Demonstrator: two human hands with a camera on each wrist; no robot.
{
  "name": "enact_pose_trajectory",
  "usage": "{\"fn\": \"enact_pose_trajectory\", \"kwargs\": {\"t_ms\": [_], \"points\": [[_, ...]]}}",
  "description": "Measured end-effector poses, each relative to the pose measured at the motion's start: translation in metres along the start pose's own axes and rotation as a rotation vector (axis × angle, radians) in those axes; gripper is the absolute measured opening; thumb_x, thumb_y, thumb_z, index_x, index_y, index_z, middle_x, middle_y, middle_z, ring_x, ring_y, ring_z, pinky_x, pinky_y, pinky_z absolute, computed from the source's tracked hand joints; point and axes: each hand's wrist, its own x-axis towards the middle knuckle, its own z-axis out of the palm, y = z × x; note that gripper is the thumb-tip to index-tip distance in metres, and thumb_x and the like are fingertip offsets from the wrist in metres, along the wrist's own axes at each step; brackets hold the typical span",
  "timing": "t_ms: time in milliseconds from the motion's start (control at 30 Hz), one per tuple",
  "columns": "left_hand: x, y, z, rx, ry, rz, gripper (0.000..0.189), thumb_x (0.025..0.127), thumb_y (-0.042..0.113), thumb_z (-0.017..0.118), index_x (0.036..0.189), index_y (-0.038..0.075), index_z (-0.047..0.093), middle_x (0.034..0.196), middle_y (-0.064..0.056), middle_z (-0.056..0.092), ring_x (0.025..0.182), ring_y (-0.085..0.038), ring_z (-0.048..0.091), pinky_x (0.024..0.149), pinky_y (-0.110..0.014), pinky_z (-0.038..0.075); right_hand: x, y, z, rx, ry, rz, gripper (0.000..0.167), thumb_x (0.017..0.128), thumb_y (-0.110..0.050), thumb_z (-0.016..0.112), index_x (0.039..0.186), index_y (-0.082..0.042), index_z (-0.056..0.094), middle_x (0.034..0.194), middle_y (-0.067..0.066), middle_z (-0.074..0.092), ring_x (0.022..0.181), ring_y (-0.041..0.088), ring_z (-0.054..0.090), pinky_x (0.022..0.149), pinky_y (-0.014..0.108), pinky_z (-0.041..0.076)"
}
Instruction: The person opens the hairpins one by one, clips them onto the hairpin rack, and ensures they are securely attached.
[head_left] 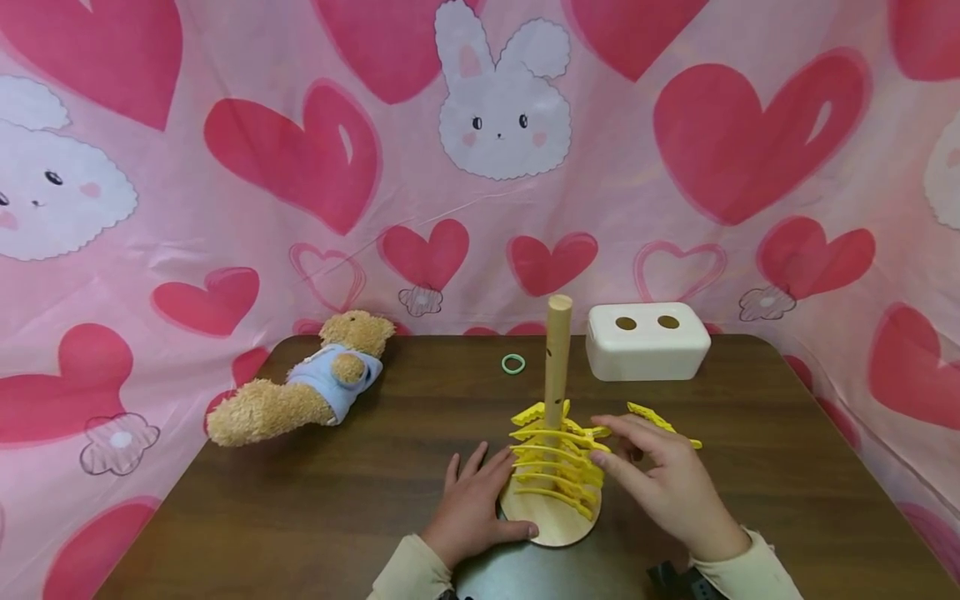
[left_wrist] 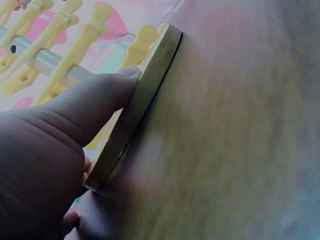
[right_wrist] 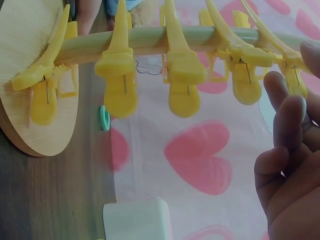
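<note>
Several yellow alligator hair clips (head_left: 555, 467) are clamped one above another on an upright wooden rod (head_left: 557, 350). The rod rises from a round wooden base (head_left: 551, 525) on the table. My left hand (head_left: 468, 508) rests at the base's left side, thumb pressing its front edge and the other fingers spread fairly straight; the left wrist view shows the thumb (left_wrist: 100, 95) on the base's rim. With thumb and index finger, my right hand (head_left: 663, 475) pinches the handle end of the uppermost clip (right_wrist: 295, 80), partly hidden by the fingers.
Another yellow clip (head_left: 652, 417) lies on the table behind my right hand. A white box (head_left: 648, 354) with two round holes stands at the back right. A small green ring (head_left: 513, 363) lies at the back. At left lies a teddy bear (head_left: 330, 375) in a blue top.
</note>
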Motion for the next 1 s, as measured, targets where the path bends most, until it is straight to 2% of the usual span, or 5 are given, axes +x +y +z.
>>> {"fn": "enact_pose_trajectory", "kwargs": {"t_ms": [200, 533, 667, 800, 1000], "points": [[0.001, 0.0, 0.0, -0.006, -0.003, 0.001, 0.099, 0.075, 0.074, 0.071, 0.154, 0.021, 0.044, 0.159, 0.003, 0.039, 0.15, -0.036, 0.024, 0.112, -0.071, 0.01, 0.0, 0.001, -0.003, -0.015, -0.03, 0.04, 0.034, 0.083, -0.01, 0.082, 0.115, -0.016, 0.073, 0.075, -0.013, 0.053, 0.068, 0.006, 0.051, 0.057, 0.024, 0.045], [0.001, 0.001, -0.002, -0.029, -0.003, -0.014, 0.098, 0.075, 0.074, 0.071, 0.153, 0.021, 0.045, 0.158, 0.002, 0.04, 0.15, -0.036, 0.024, 0.113, -0.07, 0.009, 0.0, 0.007, -0.015, 0.007, -0.042, 0.015, 0.037, 0.079, -0.01, 0.086, 0.113, -0.018, 0.074, 0.081, -0.013, 0.061, 0.069, 0.006, 0.055, 0.06, 0.026, 0.048], [0.001, 0.001, -0.002, -0.041, 0.0, -0.031, 0.099, 0.073, 0.075, 0.072, 0.153, 0.021, 0.046, 0.158, 0.002, 0.041, 0.149, -0.035, 0.025, 0.113, -0.07, 0.009, 0.001, 0.013, -0.025, -0.001, -0.064, 0.068, 0.029, 0.081, -0.013, 0.085, 0.108, -0.019, 0.075, 0.086, -0.01, 0.067, 0.071, 0.008, 0.056, 0.061, 0.024, 0.049], [0.002, 0.001, -0.001, -0.044, 0.004, -0.042, 0.1, 0.072, 0.076, 0.072, 0.152, 0.02, 0.046, 0.157, 0.003, 0.041, 0.149, -0.034, 0.025, 0.114, -0.069, 0.008, 0.0, 0.024, -0.039, -0.065, -0.041, 0.147, 0.022, 0.083, -0.016, 0.083, 0.104, -0.02, 0.076, 0.084, -0.011, 0.067, 0.07, 0.009, 0.054, 0.059, 0.024, 0.045], [0.002, 0.001, 0.0, -0.049, 0.006, -0.046, 0.101, 0.072, 0.076, 0.072, 0.152, 0.019, 0.047, 0.157, 0.002, 0.042, 0.149, -0.034, 0.025, 0.114, -0.069, 0.008, 0.0, 0.044, -0.058, -0.123, -0.025, 0.277, 0.019, 0.089, -0.023, 0.079, 0.106, -0.016, 0.075, 0.084, -0.005, 0.07, 0.069, 0.013, 0.054, 0.056, 0.024, 0.045]]}}
